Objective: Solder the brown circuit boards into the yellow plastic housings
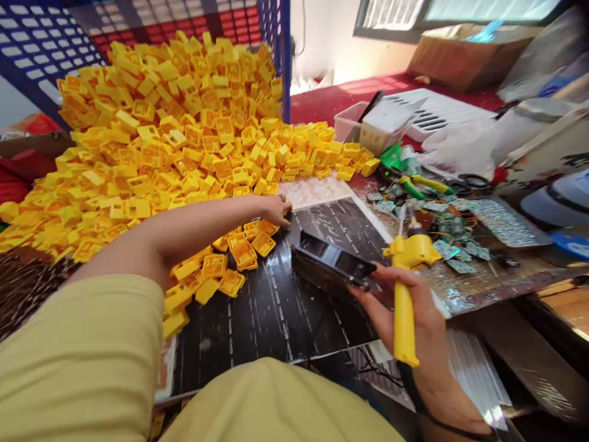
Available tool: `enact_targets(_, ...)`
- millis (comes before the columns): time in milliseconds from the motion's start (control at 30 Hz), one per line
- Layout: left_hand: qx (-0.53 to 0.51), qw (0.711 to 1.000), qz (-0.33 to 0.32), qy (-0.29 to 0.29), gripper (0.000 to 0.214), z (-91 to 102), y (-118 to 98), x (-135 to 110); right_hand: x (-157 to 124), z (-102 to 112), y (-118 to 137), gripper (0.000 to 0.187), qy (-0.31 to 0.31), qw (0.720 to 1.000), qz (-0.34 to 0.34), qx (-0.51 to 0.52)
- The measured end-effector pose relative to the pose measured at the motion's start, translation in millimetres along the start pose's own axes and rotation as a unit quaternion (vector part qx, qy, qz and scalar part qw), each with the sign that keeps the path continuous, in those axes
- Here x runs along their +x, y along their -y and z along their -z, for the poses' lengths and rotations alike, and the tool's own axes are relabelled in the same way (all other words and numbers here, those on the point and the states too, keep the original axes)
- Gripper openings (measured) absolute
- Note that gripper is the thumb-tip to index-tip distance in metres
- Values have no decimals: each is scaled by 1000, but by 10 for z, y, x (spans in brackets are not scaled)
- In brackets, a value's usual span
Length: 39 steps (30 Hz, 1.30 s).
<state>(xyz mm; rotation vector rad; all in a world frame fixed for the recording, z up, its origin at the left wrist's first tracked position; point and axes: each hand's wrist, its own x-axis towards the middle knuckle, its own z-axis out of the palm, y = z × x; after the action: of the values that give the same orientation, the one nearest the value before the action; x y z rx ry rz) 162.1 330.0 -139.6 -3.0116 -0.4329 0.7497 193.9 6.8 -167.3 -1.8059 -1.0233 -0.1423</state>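
My left hand (277,210) stretches out at the edge of the yellow pile, above the black mat. Its fingers are bent and somewhat apart, and nothing shows in them. Below it lie several loose yellow plastic housings (242,250). My right hand (421,313) grips one end of a black plastic case (335,256), which is tilted over the mat, with thumb and fingers. A yellow tool shaped like a glue gun (405,319) lies across the same hand, its handle hanging down; how it is held is partly hidden.
A blue crate (285,67) spills a large heap of yellow housings (184,135) across the table. The black mat (271,307) lies before me. To the right are small circuit boards (453,236), green-yellow pliers (426,185), a metal tray (506,221) and a cardboard box (460,58).
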Motion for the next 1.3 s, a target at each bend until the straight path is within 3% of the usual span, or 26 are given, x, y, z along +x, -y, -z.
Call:
enact_targets(133,-32,999,-23,33,60,-280,25,-646,144,-75,-115,46,-26,999,-20,8)
enact_targets(300,-20,998,-66,8,53,-637,-80,-1240,429,-370,-127,54,-9,998,17,56)
enact_targets(467,-63,995,-56,-54,40,-919,2,-1684,630,-800,1,57,63,992,46,102)
enact_targets(633,-138,975,-30,-169,38,-1166,-49,-2301,694,-1194,174,52,145,980,68,121)
enact_targets(767,-211,942,-36,-260,30,-1577,-385,-2936,643,-1148,262,60,141,980,90,104)
enact_targets(900,-263,906,-145,-297,25,-2181,-849,-3408,401,-797,215,58,100,975,178,90)
enact_targets(933,-293,898,-159,-286,27,-2341,-959,-3464,319,-703,174,58,97,972,199,83)
enact_targets(1000,-353,894,-125,-245,31,-2647,-1163,-3489,154,-539,63,60,109,965,229,62)
enact_targets(1100,-357,920,-47,-152,35,-3006,-1446,-3370,-66,-372,-123,58,140,954,263,12)
enact_targets(1200,-328,942,-30,-68,31,-3156,-1704,-3173,-255,-284,-240,51,155,952,262,-28)
enact_targets(1300,-349,937,32,-2,31,-3139,-1895,-2895,-415,-264,-279,41,156,956,243,-47)
